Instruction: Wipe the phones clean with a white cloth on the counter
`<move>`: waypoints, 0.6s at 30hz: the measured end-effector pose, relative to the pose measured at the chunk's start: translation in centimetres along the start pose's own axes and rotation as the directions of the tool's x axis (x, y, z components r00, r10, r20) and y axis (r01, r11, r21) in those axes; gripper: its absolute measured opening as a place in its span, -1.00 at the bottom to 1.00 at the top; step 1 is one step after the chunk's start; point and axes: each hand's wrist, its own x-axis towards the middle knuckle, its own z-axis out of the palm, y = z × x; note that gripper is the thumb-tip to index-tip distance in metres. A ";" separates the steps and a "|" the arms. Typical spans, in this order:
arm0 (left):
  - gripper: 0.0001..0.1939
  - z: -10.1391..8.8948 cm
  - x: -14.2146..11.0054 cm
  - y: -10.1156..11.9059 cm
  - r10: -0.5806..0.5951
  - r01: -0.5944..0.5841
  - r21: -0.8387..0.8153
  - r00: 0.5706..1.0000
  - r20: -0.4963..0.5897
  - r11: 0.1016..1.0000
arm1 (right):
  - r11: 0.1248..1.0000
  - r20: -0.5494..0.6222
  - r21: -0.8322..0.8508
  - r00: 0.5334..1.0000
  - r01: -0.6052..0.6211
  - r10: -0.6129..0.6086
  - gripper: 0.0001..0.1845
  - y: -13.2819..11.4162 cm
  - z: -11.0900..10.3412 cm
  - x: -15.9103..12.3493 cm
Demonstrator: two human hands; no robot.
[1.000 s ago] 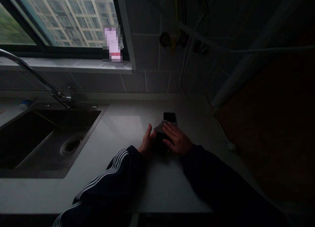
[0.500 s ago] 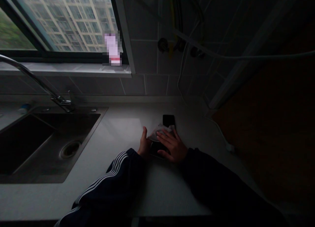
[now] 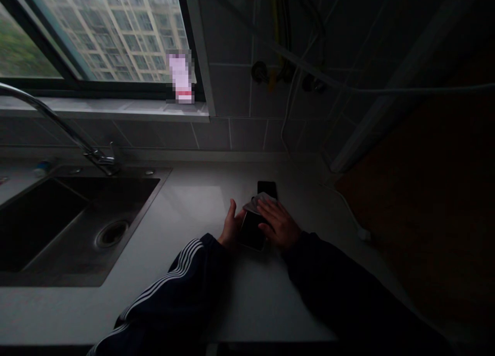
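Note:
A dark phone-like slab point(image 3: 252, 232) lies on the pale counter point(image 3: 201, 201) between my hands. My left hand point(image 3: 231, 228) grips its left edge, thumb raised. On top of the slab my right hand point(image 3: 279, 224) presses a light crumpled cloth or tissue point(image 3: 255, 204), fingers flat and held together. A second small black device point(image 3: 267, 188) lies just beyond the cloth, touching or nearly touching it. The room is dim, so fine detail of the fingers is hard to read.
A steel sink point(image 3: 73, 222) with a drain and a curved tap point(image 3: 58, 126) fills the left. Behind stand a tiled wall, a window sill point(image 3: 104, 107) with a small pink item, pipes and valves point(image 3: 286, 72). A white cable point(image 3: 348, 206) runs along the counter's right side.
My right hand and the cloth slid back and forth over the dark slab, now sitting slightly farther right. My left hand stayed at the slab's left edge.

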 end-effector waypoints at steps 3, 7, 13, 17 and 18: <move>-0.23 0.2 0.1 0.0 0.012 -0.012 0.013 1.000 0.016 1.000 | 1.000 -0.014 -0.005 1.000 -0.026 0.026 -0.34 0.1 0.2 -0.1; -0.22 -0.1 0.4 0.0 -0.003 0.003 0.003 0.997 -0.079 1.000 | 0.994 -0.007 0.043 0.994 0.105 -0.105 -0.39 -1.5 0.9 -0.4; -0.29 -0.7 0.1 -0.1 0.034 -0.031 0.029 0.993 -0.109 0.999 | 0.950 -0.023 0.135 0.959 0.281 -0.281 -0.47 -3.5 1.3 -0.8; -0.28 -0.6 0.4 -0.1 0.025 -0.024 0.007 0.995 -0.099 1.000 | 0.962 -0.039 0.119 0.969 0.247 -0.244 -0.52 -2.1 0.8 -0.5; -0.27 -0.5 0.5 -0.1 0.027 -0.028 -0.006 0.996 -0.083 1.000 | 0.970 -0.046 0.101 0.975 0.219 -0.215 -0.52 -1.5 0.7 -0.3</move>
